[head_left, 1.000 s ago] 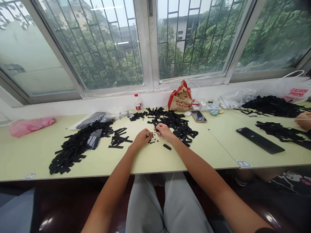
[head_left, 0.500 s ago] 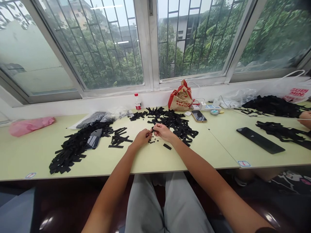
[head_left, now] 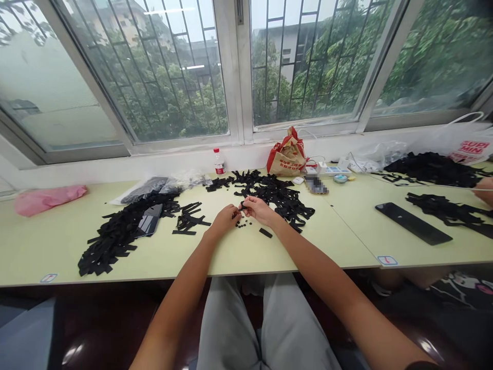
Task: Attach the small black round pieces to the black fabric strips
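Note:
My left hand (head_left: 226,219) and my right hand (head_left: 258,208) meet above the middle of the table, fingers pinched together. Between the fingertips is a small black piece (head_left: 242,206) that looks like one of the black strips; most of it is hidden. Several small dark round pieces, like buttons (head_left: 241,225), lie just below the hands. A single flat black strip (head_left: 265,233) rests to the right of these, near my right wrist. Behind my right hand spreads a loose heap of black strips (head_left: 283,198).
A long pile of black strips (head_left: 111,239) with a dark phone (head_left: 149,221) lies left, beside a smaller pile (head_left: 188,221). At the back stand a red-capped bottle (head_left: 219,162) and a paper bag (head_left: 285,156). A black slab (head_left: 412,222) and another person's hand (head_left: 484,190) are right.
My hands stay almost in the same place, still pinched together over the small black piece. The other person's hand at the right edge has shifted slightly.

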The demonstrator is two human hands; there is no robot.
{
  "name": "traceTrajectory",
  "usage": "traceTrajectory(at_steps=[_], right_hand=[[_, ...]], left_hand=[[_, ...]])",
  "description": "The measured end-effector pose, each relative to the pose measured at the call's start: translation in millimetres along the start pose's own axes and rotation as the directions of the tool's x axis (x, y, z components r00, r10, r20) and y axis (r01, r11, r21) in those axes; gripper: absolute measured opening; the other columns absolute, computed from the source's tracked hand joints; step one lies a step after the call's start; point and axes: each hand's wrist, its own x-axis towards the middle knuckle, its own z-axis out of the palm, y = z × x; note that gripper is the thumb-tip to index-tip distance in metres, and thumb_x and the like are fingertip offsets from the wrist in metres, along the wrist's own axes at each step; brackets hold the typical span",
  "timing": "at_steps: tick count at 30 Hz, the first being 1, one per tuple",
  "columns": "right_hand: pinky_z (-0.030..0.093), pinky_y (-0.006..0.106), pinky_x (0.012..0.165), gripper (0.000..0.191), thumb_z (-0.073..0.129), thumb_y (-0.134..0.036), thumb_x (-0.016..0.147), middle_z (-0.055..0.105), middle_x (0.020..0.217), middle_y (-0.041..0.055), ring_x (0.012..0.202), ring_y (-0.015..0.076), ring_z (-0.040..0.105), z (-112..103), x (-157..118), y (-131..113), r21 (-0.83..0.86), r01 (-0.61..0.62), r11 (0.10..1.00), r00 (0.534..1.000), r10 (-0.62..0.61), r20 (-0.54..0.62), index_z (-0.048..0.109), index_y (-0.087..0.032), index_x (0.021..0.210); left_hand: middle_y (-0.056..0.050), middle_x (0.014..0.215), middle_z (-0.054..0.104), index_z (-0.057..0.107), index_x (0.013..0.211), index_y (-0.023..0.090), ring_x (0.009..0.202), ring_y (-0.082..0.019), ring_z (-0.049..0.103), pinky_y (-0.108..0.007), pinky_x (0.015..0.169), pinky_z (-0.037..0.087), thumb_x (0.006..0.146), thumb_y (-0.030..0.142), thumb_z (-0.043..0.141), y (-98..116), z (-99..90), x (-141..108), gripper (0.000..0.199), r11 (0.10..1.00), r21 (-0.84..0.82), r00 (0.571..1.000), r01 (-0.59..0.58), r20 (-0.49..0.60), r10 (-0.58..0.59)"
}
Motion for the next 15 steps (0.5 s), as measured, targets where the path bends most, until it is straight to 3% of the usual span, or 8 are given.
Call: traceTrajectory(at_steps=[6, 11, 15], right_hand=[[0.040, 0.025, 0.052, 0.021, 0.075, -0.031, 0.071, 0.062, 0.075, 0.0014, 0.058, 0.0108, 0.054, -1, -1, 0, -0.017, -0.020, 1.000, 0.996, 0.018, -0.091, 0.060, -0.017, 0.078], [0.035, 0.025, 0.047, 0.018, 0.067, -0.032, 0.072, 0.064, 0.074, 0.0030, 0.052, 0.0096, 0.051, -5, 3, 1, -0.126, 0.032, 0.991, 0.968, -0.062, -0.243, 0.058, -0.017, 0.071], [0.032, 0.025, 0.043, 0.017, 0.061, -0.034, 0.075, 0.063, 0.069, 0.0028, 0.048, 0.0092, 0.048, -6, 6, 3, -0.191, 0.032, 0.981, 0.958, -0.084, -0.275, 0.056, -0.018, 0.068]], left_hand=[[-0.004, 0.085, 0.058, 0.064, 0.081, 0.019, 0.074, -0.017, 0.055, -0.031, 0.069, 0.043, 0.089, 0.027, 0.056, -1, -0.4, -1, 0.014, 1.000, -0.017, 1.000, -0.011, -0.015, 0.011], [-0.003, 0.088, 0.062, 0.068, 0.083, 0.020, 0.070, -0.015, 0.056, -0.030, 0.069, 0.045, 0.080, 0.017, 0.056, 6, -10.9, -4, 0.014, 0.990, -0.135, 0.995, -0.043, 0.080, 0.054], [-0.004, 0.093, 0.063, 0.071, 0.087, 0.021, 0.077, -0.017, 0.058, -0.031, 0.073, 0.047, 0.076, 0.023, 0.064, 10, -18.1, -6, 0.013, 0.985, -0.164, 0.990, -0.052, 0.123, 0.072]])
